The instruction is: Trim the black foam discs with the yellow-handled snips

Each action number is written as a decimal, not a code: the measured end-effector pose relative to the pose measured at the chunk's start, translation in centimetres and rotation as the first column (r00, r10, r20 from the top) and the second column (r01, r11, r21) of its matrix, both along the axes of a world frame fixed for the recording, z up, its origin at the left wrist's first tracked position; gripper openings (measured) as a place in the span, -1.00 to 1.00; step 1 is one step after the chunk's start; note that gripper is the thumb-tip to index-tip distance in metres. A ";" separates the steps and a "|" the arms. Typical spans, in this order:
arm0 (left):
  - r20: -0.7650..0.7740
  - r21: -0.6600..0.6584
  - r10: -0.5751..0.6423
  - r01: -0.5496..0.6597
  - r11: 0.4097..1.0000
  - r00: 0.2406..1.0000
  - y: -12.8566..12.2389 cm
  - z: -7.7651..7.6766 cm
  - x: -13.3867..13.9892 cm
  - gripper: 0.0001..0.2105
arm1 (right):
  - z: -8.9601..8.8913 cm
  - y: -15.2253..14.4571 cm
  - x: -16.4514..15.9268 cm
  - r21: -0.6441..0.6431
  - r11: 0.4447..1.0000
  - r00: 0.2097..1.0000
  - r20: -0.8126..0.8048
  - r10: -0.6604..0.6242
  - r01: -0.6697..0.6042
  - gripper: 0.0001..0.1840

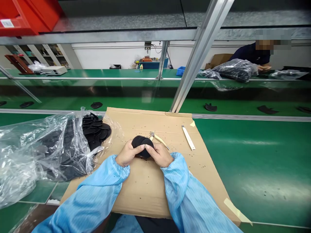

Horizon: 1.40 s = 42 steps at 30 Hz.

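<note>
Between my two hands is a small stack of round black discs (143, 141), held above the cardboard sheet (145, 187). My left hand (128, 153) grips the stack from the left with its thumb on the front disc. From the right, my right hand (160, 154) closes on the same stack, its thumb near the other one. Just behind the right hand lie cutting pliers (159, 139) with cream handles. A white utility knife (189, 138) rests farther right on the cardboard. To the left, a clear plastic bag (60, 142) spills many similar black discs (96, 129).
Behind the cardboard runs a green conveyor belt (145, 102) carrying scattered black parts (211, 107). A slanted metal post (191, 64) rises at the cardboard's back edge. A red bin (31, 16) sits on the upper shelf. Across the line, a person (252, 55) works beside plastic bags.
</note>
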<state>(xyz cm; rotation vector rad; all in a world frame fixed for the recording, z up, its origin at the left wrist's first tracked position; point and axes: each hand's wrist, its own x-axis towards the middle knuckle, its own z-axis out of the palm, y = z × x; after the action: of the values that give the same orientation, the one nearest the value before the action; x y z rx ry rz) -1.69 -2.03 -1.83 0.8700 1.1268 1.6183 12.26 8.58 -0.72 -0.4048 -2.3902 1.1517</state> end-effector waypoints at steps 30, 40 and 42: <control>0.418 -0.179 -0.038 0.123 0.976 0.908 0.3 0.8 -0.4 -0.55 | 0.0 -0.9 -0.3 0.133 0.985 0.943 -0.328 -0.058 0.107 -0.80; 0.449 -0.174 -0.044 0.135 0.975 0.893 0.1 0.7 -0.5 -0.51 | -0.2 -1.2 -0.7 0.258 0.958 0.919 -0.394 -0.014 0.125 -0.75; 0.452 -0.168 -0.047 0.137 0.976 0.891 0.1 0.7 -0.5 -0.53 | -0.1 -1.2 -0.6 0.280 0.953 0.926 -0.378 -0.004 0.119 -0.74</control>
<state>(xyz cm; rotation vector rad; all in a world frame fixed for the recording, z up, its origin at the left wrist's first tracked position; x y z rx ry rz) -2.20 -1.92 -1.17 0.3852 0.8819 1.4967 11.61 7.36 -0.87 -0.1413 -2.1456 0.7398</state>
